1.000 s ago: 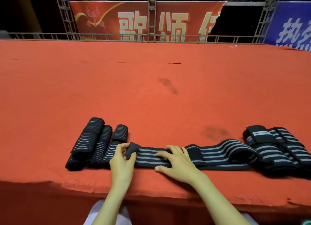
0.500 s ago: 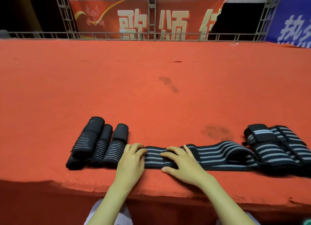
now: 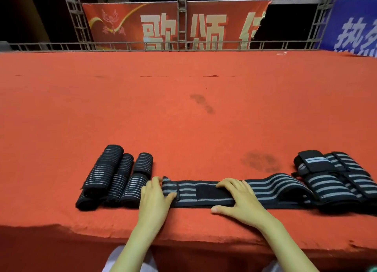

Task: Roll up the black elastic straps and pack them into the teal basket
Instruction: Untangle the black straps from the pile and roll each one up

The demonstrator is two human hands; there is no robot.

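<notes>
Several finished rolls [image 3: 114, 176] lie side by side just outboard of my left hand [image 3: 156, 198], the nearest close against my knuckles. None packed yet. Teal basket not plainly in view, so the rolls wait on the red cloth [image 3: 183, 119].

Strap in hand [image 3: 206, 192]: flat, striped, hook-and-loop patch face up between my two hands. It runs from under my left thumb, beneath my right palm, and on toward the unrolled heap [image 3: 336, 182] beyond my right hand [image 3: 239, 200].

Grip, left: fingers nearly straight, set against the strap's free end, thumb laid on top of it. Resting, not clamped, as far as I can see. The end tab stands up a little between fingers and thumb.

Grip, right: fingers spread wide, palm down, pressing the strap flat to the cloth. Thumb off the near edge.

Step, as I read it: start of a new roll, strap smoothed and lined up, first turn not yet made.

Next move calls for: left fingers to tuck the end over tight and small, since a loose core will give a fat, slack roll. Right hand holds tension and slides away as the roll advances toward it. Watch the patch: it may snag the stripes and skew the edges. Watch also the table lip, just under my wrists.
</notes>
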